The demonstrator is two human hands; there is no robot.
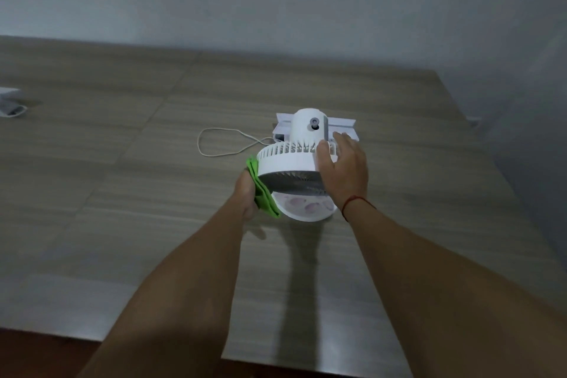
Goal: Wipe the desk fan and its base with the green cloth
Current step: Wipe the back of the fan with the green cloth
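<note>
Head view. The fan point(291, 159), white, is seen near the middle of the worktop point(122, 132), toward its right half. The head is tilted face-down and toward the camera, so the grille points down at the round base point(306, 212) beneath it; the motor housing with its grey knob points up and away. The axis through housing and grille runs steeply, leaning toward the viewer at the bottom. A thin cord point(214, 144) is looped on the worktop to the left of the fan, and a white boxy piece point(343, 126) lies just behind it.

The cloth point(260, 190), green and folded, is pinched in the left hand point(247, 193), fingers curled round it, and is pressed against the left rim of the grille ring. The right hand point(343, 169) is laid spread and flat over the ring's right side, fingers toward the housing; nothing is gripped, the head is only steadied.

Step judged in hand: wiping of the fan head's outer rim. The base looks not yet reached by the cloth. The next move is judged to call for the cloth to be carried round the ring while the head is braced, then down onto the base; the tilt hinge may give under pressure.

A pale object point(9, 101) lies at the far left edge, too small to identify.
</note>
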